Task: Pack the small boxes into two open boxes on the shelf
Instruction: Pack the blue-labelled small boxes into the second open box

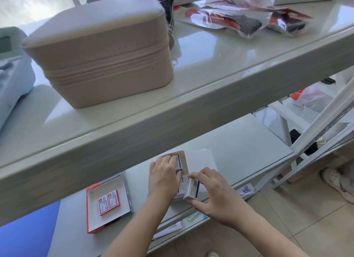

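On the lower shelf (239, 147) an open brown box (183, 158) lies under my hands, with a white flap (199, 158) folded out to its right. My left hand (164, 177) presses down on small blue-and-white boxes (178, 160) inside it. My right hand (212, 191) grips one small white-and-blue box (191, 189), tilted, at the near edge of the open box. To the left lies a second open box with a red rim (90, 214); two small red-and-white boxes (109, 202) lie flat in it side by side.
The upper shelf (191, 95) overhangs the lower one and hides its back part. On it stand a beige zipped case (103, 49), a white appliance (11, 80) and plastic bags (249, 20). A shelf frame (321, 122) and a shoe (337, 182) are at right.
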The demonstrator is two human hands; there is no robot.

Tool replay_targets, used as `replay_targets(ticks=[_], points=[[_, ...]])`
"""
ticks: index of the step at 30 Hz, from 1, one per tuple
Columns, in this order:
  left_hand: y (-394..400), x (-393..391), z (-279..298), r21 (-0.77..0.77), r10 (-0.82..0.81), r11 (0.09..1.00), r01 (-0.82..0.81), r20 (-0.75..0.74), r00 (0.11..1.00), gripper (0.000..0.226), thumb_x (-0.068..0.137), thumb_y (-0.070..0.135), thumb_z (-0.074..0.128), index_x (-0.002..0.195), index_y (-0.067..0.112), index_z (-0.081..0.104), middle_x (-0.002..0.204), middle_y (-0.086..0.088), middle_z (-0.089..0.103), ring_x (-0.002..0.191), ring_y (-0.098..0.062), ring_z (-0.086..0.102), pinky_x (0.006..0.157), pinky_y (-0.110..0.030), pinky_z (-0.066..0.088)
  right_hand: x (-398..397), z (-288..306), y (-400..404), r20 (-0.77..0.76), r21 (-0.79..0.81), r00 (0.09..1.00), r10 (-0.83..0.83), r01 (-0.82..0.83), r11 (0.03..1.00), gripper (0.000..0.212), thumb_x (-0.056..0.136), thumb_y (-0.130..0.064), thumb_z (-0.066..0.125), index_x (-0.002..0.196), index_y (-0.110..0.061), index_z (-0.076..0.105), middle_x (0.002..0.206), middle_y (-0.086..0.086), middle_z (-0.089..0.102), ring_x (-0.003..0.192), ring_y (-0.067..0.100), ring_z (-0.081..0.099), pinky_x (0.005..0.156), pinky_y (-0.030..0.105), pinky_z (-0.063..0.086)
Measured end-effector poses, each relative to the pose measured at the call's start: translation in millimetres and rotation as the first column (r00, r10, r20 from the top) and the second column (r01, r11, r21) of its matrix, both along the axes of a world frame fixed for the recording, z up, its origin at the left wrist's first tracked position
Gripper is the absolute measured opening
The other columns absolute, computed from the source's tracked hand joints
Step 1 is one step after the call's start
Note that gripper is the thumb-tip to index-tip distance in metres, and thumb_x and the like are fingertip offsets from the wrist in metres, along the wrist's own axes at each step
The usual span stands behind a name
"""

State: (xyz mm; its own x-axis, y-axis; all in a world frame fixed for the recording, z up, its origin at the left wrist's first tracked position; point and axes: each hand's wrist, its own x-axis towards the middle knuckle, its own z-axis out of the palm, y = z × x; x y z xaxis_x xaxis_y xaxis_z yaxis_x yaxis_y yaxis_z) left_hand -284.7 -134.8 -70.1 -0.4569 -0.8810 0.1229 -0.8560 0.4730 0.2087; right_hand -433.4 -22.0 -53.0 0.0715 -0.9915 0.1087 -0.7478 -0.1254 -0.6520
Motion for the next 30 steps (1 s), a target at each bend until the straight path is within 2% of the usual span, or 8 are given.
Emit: replay_targets(ticks=[4,8,13,17,20,23,27,30], points=[[-6,-2,1,0.051,-0.049,0.997,0.051,-0.034,0.998,0.033,0.081,0.026,0.067,0.113,0.019,0.061,0.115,0.003,0.062,0.110,-0.021,0.051,0.092,-0.032,0.036,-2,1,-1,0.006,0.006,1.000,0.008,-0.008,1.000,0.056,0.083,-0.057,0.058,0.131,-0.032,0.045,0.107,-0.012,0.047,0.100,0.006,0.043,0.091,0.023,0.041],[-11,1,-1,0.056,-0.150,0.987,0.151,-0.025,0.988,0.026,0.080,0.030,0.070,0.101,0.016,0.064,0.121,0.001,0.058,0.111,-0.023,0.050,0.092,-0.034,0.040,-5,0,1,0.023,0.001,1.000,0.014,-0.014,1.000,0.055,0.085,-0.057,0.058,0.131,-0.031,0.045,0.110,-0.014,0.049,0.102,0.004,0.044,0.092,0.023,0.040],[-18,5,5,0.115,-0.241,0.963,0.242,-0.027,0.970,0.025,0.078,0.035,0.069,0.088,0.017,0.056,0.100,0.001,0.058,0.091,-0.024,0.056,0.080,-0.034,0.044,-7,-1,2,0.042,-0.011,0.999,0.006,-0.006,1.000,0.055,0.085,-0.056,0.059,0.131,-0.029,0.046,0.111,-0.014,0.050,0.104,0.004,0.044,0.093,0.023,0.040],[-25,4,16,0.141,-0.280,0.945,0.295,-0.119,0.953,0.025,0.077,0.023,0.069,0.097,0.012,0.060,0.105,-0.005,0.053,0.085,-0.026,0.058,0.073,-0.037,0.050,-7,-2,4,0.035,-0.014,0.999,0.003,-0.002,1.000,0.057,0.086,-0.057,0.059,0.133,-0.028,0.045,0.112,-0.013,0.050,0.105,0.005,0.044,0.094,0.024,0.040],[-23,3,15,0.176,-0.315,0.929,0.324,-0.078,0.946,0.030,0.081,0.027,0.068,0.109,0.018,0.063,0.117,-0.003,0.053,0.098,-0.027,0.057,0.080,-0.040,0.051,-7,-2,5,0.037,-0.015,0.999,-0.007,0.008,1.000,0.057,0.086,-0.055,0.060,0.134,-0.029,0.045,0.112,-0.014,0.050,0.105,0.004,0.044,0.094,0.024,0.040],[-15,6,12,0.204,-0.263,0.938,0.281,-0.110,0.958,0.035,0.084,0.030,0.067,0.118,0.024,0.060,0.119,0.002,0.059,0.105,-0.021,0.055,0.080,-0.038,0.050,-7,-3,7,0.042,-0.019,0.999,-0.014,0.015,1.000,0.056,0.085,-0.055,0.060,0.133,-0.032,0.045,0.113,-0.015,0.050,0.106,0.004,0.044,0.094,0.024,0.040],[-16,9,7,0.180,-0.189,0.962,0.203,-0.091,0.978,0.038,0.081,0.031,0.073,0.115,0.021,0.060,0.120,0.004,0.060,0.105,-0.021,0.056,0.078,-0.037,0.051,-8,-6,7,0.033,-0.020,0.999,-0.021,0.021,1.000,0.056,0.085,-0.057,0.059,0.133,-0.031,0.045,0.113,-0.015,0.050,0.105,0.004,0.044,0.094,0.024,0.041],[-23,7,6,0.155,-0.160,0.973,0.168,-0.063,0.985,0.037,0.076,0.024,0.077,0.109,0.015,0.062,0.109,-0.002,0.061,0.097,-0.027,0.057,0.077,-0.039,0.048,-8,-6,8,0.028,-0.012,0.999,-0.026,0.026,1.000,0.057,0.085,-0.058,0.059,0.133,-0.030,0.045,0.114,-0.015,0.050,0.104,0.004,0.044,0.093,0.025,0.042]])
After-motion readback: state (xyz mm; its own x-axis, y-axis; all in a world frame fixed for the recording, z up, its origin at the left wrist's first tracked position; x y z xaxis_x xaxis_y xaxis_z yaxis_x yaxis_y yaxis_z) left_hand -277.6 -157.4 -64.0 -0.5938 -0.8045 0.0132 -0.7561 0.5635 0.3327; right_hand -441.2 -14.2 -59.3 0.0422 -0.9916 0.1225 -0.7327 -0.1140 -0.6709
